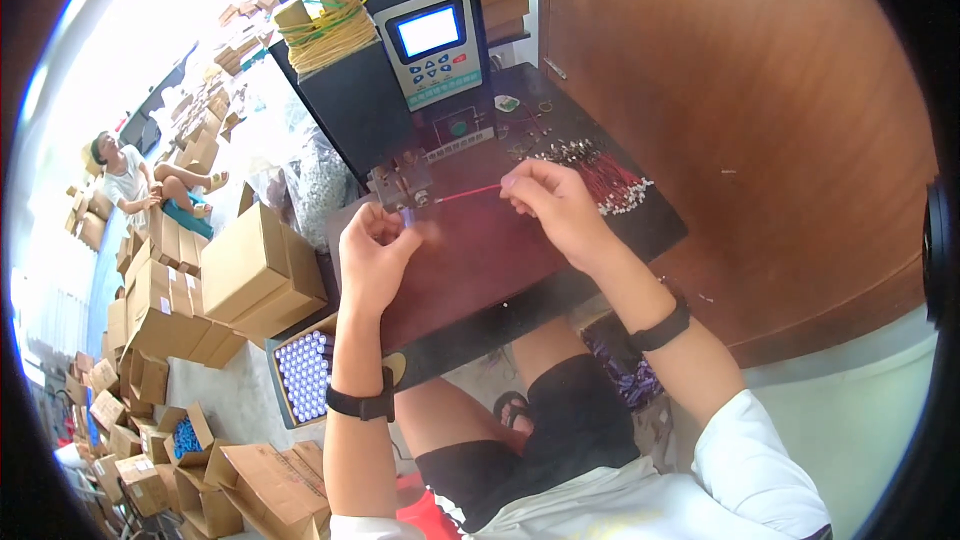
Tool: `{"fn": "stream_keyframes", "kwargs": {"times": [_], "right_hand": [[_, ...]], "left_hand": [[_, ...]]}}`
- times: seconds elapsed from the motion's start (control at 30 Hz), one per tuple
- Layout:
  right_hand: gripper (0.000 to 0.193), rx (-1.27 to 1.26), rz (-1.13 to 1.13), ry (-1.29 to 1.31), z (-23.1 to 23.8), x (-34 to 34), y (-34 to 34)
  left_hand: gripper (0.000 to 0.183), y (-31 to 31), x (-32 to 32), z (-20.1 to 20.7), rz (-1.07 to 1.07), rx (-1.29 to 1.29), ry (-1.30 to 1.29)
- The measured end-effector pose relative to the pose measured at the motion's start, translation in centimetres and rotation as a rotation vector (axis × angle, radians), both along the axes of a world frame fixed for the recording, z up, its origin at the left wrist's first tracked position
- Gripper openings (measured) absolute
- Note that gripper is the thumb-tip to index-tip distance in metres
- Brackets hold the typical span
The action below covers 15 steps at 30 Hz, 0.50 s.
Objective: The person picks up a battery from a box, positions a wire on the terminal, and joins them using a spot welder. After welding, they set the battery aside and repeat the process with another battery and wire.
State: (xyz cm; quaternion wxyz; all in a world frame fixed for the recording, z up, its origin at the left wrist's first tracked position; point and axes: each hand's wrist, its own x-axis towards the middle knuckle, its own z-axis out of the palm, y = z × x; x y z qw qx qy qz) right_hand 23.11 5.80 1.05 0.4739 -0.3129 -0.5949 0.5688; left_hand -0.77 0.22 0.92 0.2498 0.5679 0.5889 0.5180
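At the front of the black welding machine (350, 110), my left hand (375, 255) pinches a small purple cylindrical cell (408, 217). The cell's upper end is right by the metal electrodes (402, 178); whether they touch I cannot tell. My right hand (550, 205) has thumb and fingers closed on a thin red wire (470, 193). Stretched nearly level, the wire runs left toward the electrodes and the cell. Its far tip is too small to make out. A pile of red wires with white connectors (610, 175) lies beyond my right hand on the dark table (480, 260).
The machine's lit screen (428, 32) faces me, and a bundle of yellow cord (325, 30) sits on top. Left of the table stand a tray of purple cells (303, 375) and cardboard boxes (260, 270). A wooden door (740, 120) borders the right; another person (130, 180) sits far left.
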Motion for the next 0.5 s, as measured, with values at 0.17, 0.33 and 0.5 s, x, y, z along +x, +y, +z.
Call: {"fn": "stream_keyframes", "kwargs": {"times": [0.17,0.33,0.5], "right_hand": [[0.017,0.012,-0.011,0.012,-0.2,-1.1,-0.6],[0.017,-0.023,-0.083,0.068,-0.6,-0.1,-0.6],[0.017,-0.049,-0.087,0.052,-1.0,0.1,-0.6]], "left_hand": [[0.02,-0.1,-0.2,-0.2,-0.008,-0.021,-0.037],[0.025,-0.1,-0.7,-0.1,-0.031,-0.031,0.218],[0.027,0.0,-0.7,-0.3,-0.033,-0.052,0.117]]}}
